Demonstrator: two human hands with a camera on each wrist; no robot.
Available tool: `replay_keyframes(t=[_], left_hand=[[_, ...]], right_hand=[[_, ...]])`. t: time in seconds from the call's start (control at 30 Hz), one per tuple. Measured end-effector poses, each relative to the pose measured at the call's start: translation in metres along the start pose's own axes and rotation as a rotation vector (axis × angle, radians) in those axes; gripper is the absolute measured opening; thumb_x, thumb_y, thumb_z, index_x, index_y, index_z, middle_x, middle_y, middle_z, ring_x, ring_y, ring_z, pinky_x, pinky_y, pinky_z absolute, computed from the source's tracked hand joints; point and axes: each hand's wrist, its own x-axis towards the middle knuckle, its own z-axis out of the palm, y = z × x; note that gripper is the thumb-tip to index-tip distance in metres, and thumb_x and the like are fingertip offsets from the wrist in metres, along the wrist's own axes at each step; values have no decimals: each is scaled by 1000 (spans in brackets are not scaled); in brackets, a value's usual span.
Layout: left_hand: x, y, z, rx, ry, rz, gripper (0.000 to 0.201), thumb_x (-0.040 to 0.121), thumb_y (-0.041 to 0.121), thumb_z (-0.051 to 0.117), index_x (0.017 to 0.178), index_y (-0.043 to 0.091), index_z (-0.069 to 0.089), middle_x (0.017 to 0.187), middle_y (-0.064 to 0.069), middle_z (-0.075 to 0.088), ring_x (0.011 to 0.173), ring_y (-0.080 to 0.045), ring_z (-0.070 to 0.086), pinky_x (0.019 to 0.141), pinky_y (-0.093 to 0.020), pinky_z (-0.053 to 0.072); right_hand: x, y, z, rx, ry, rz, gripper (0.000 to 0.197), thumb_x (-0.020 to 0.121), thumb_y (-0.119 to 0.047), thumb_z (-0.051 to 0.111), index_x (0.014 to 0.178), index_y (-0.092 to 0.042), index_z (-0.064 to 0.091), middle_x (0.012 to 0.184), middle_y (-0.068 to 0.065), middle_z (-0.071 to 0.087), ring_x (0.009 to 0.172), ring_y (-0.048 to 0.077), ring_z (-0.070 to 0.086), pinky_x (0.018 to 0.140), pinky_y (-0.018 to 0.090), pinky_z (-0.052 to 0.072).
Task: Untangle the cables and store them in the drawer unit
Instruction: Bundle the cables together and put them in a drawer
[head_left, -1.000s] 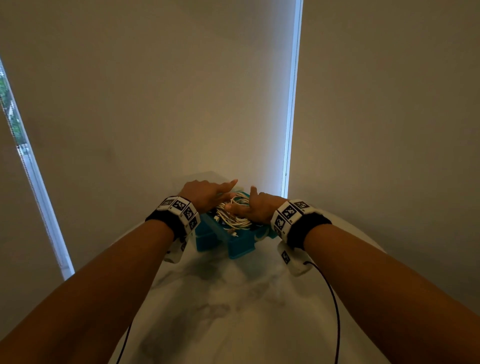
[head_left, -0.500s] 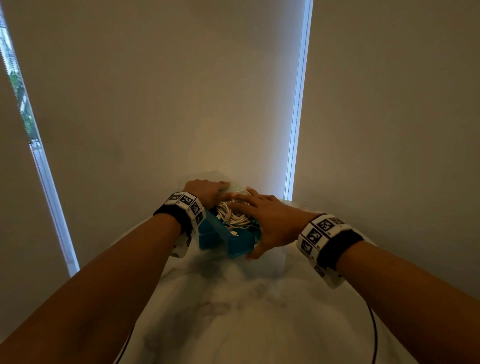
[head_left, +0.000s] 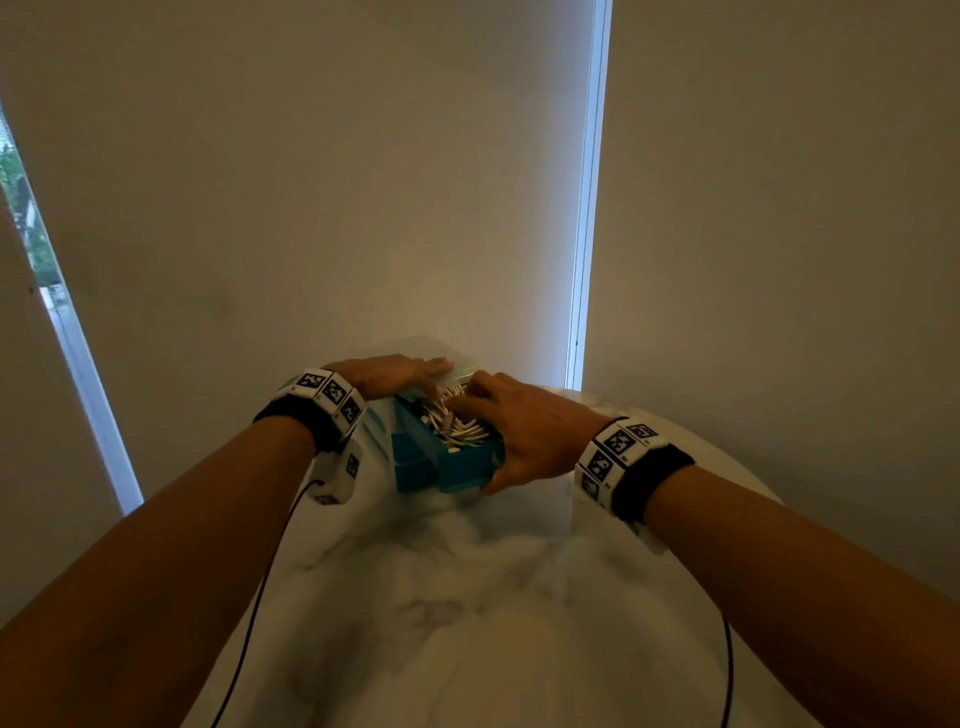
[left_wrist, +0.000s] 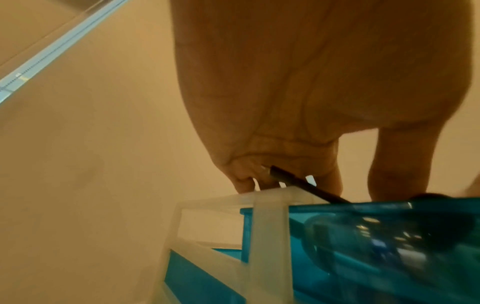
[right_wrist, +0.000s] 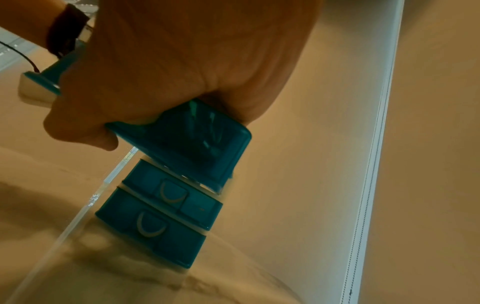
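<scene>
A white marble-patterned table (head_left: 467, 623) — rounded at its edge — carries the blue drawer unit (head_left: 415, 467).

Premises appear domestic. A white, grey-veined marble-look tabletop (head_left: 467, 597) stands against tall windows covered by plain beige roller blinds (head_left: 337, 182), with bead pull-chains (right_wrist: 369, 185) along their edges. Green foliage (head_left: 21, 208) shows outdoors through the left gap.
</scene>
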Motion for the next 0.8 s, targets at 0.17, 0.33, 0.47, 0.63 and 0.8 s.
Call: replay_keyframes(t=[0.17,0.33,0.47,0.63,0.8], left_hand=[[2,-8,-9,195,12,12,79,99,51,64,167,37,25,175,1,24,159,-26,25,131,-48,14],[-2,-1,-6,291,161,27,70,99,53,67,161,46,36,167,0,41,148,-29,44,123,-48,34],[-12,-1,-10,123,54,32,57,110,49,48,163,32,39,167,-4,43,153,-30,39,127,-43,28],[-25,-11,-20,-649,44,55,48,102,4,38,143,4,63,144,-5,63,141,-26,52,111,-31,44],[-22,-24,-25,-555,22,106,64,90,-17,38,146,5,60,151,-3,55,144,-22,45,120,-36,39]], right_hand=[[8,4,3,10,-25,23,103,80,-62,85,165,-33,35,152,3,36,134,25,41,113,43,48],[15,7,5,5,11,52,98,81,-56,86,163,-38,34,154,3,33,137,26,38,112,43,48],[12,5,5,-7,37,57,97,85,-48,86,164,-35,32,149,4,47,129,25,49,106,43,52],[15,2,7,-10,35,54,85,84,-45,86,157,-40,43,147,4,45,129,26,47,104,45,52],[15,6,12,24,42,84,81,88,-40,84,158,-43,43,151,4,43,132,26,48,109,44,48]])
